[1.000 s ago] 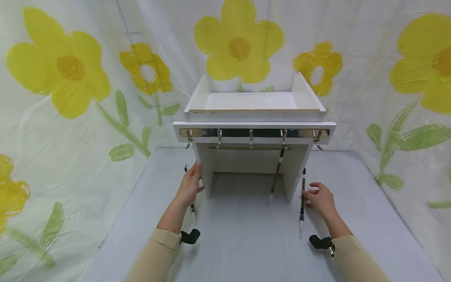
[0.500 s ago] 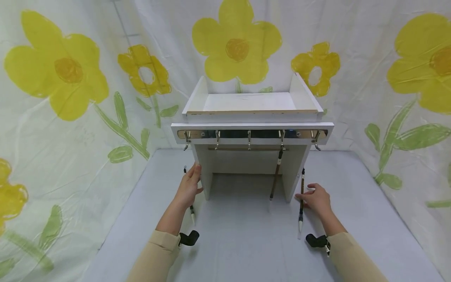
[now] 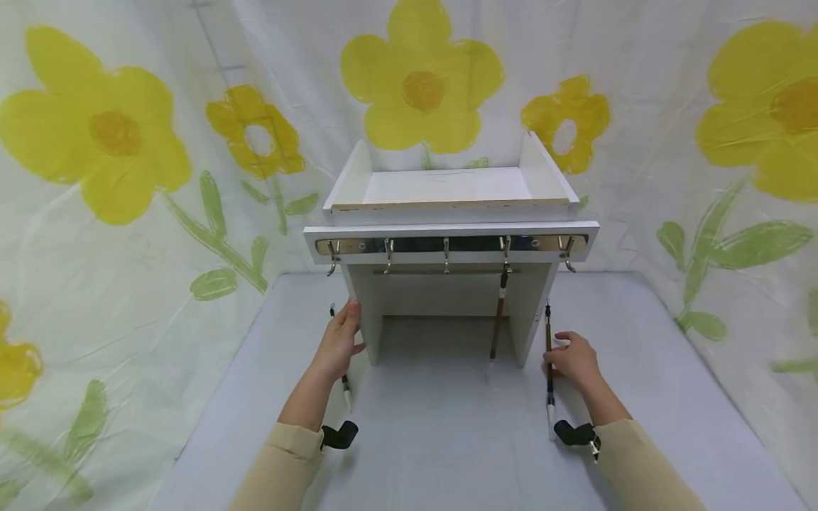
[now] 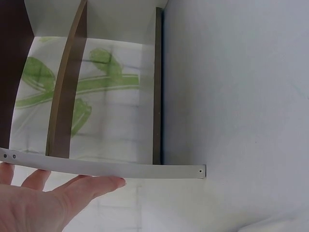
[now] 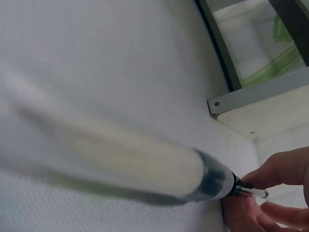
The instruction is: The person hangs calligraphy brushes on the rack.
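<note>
My right hand [image 3: 578,360] pinches a calligraphy brush [image 3: 548,332] by its dark handle, to the right of a white wooden shelf [image 3: 455,216]. Close to the camera in the right wrist view, the brush's pale tip [image 5: 140,157], in a clear cover, looks large and blurred. At the shelf's left side panel [image 3: 363,301], my left hand [image 3: 337,344] rests its fingers against the outer face. The left wrist view shows these fingers [image 4: 84,186] along the panel's outside. A second brush [image 3: 346,387] lies on the table just beyond the left hand, partly hidden by it.
Across the shelf's front runs a metal rail [image 3: 415,245] with several hooks. From a hook right of centre hangs another brush [image 3: 498,312], tip down. The shelf stands on a pale table [image 3: 441,440], before a white curtain [image 3: 243,213] with yellow flowers.
My right fingers, extended across the brush half a second ago, have drawn together on it. The brush has turned slightly, its tip shifting right. The left hand keeps its place at the panel.
</note>
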